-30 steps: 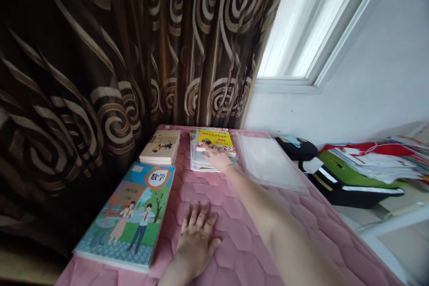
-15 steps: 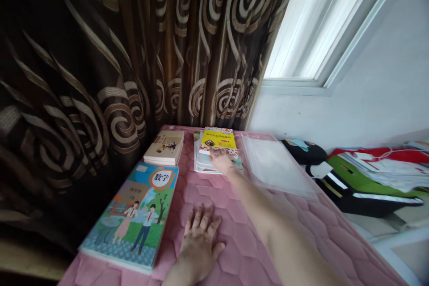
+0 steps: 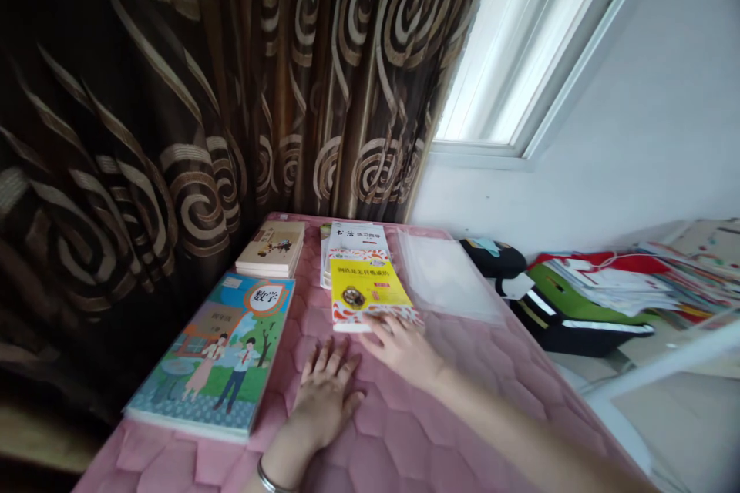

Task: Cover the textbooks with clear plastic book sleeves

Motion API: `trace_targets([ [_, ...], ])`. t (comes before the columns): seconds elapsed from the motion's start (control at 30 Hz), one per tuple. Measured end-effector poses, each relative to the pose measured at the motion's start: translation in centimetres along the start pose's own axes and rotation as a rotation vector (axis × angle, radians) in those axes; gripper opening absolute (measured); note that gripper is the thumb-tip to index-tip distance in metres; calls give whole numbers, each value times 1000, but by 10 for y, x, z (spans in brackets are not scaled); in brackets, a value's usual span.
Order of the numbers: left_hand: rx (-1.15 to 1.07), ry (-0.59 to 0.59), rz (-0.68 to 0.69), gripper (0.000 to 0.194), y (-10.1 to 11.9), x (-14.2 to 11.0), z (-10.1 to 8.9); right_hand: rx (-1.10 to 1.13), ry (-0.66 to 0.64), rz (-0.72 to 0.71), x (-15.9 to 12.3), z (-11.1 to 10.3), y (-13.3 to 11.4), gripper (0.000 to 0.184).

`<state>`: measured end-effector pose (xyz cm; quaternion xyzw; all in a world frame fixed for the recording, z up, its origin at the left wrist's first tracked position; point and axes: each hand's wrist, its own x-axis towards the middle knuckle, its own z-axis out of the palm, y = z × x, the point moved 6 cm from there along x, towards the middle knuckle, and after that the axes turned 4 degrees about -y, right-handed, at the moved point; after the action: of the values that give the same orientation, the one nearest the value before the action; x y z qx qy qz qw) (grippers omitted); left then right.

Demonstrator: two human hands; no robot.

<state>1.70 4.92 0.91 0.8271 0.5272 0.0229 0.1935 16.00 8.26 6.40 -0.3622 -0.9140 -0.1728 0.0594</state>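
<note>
A yellow book [image 3: 368,289] with a red-and-white patterned border is in my right hand [image 3: 398,343], whose fingers grip its near edge at the lower right corner. The far part of this book overlaps a white-covered book [image 3: 357,235] on a small stack. My left hand [image 3: 327,393] lies flat on the pink quilted cover [image 3: 398,439], fingers spread, holding nothing. To its left is a math textbook [image 3: 220,354] with two cartoon children on the cover, on top of a pile. Beyond that sits a stack of tan books [image 3: 270,246].
Clear plastic sheets [image 3: 445,273] lie at the right of the pink surface. A brown patterned curtain [image 3: 231,92] hangs behind, beside a window [image 3: 491,54]. Off the right edge are a green-and-black bag [image 3: 578,308] and piled papers [image 3: 618,281].
My right hand has drawn the yellow book toward me, off the stack, uncovering the white-covered book. My left hand remains flat on the quilted cover. The view has shifted slightly to the right.
</note>
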Motion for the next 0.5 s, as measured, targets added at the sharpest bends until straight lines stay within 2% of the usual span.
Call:
trace_targets([
  [0.13,29,-5,29,61,3,-3,-2,130,152,-90,-71,-34,-52,51],
  [0.2,47,-20,44,60,4,-3,-1,182,120,-168,-93,-41,-73,51],
  [0.27,70,-26,40,58,5,-4,-2,302,35,-135,-103,-41,-75,45],
  [0.33,93,-25,32,56,6,-4,-3,487,-5,79,-103,-35,-53,38],
  [0.4,113,-26,24,56,7,-4,-4,681,32,419,-101,-23,-13,36],
  [0.43,121,-27,26,56,7,-4,-4,765,63,594,-101,-16,8,35],
  [0.5,131,-23,32,57,8,-4,-5,963,7,831,-99,7,41,33],
])
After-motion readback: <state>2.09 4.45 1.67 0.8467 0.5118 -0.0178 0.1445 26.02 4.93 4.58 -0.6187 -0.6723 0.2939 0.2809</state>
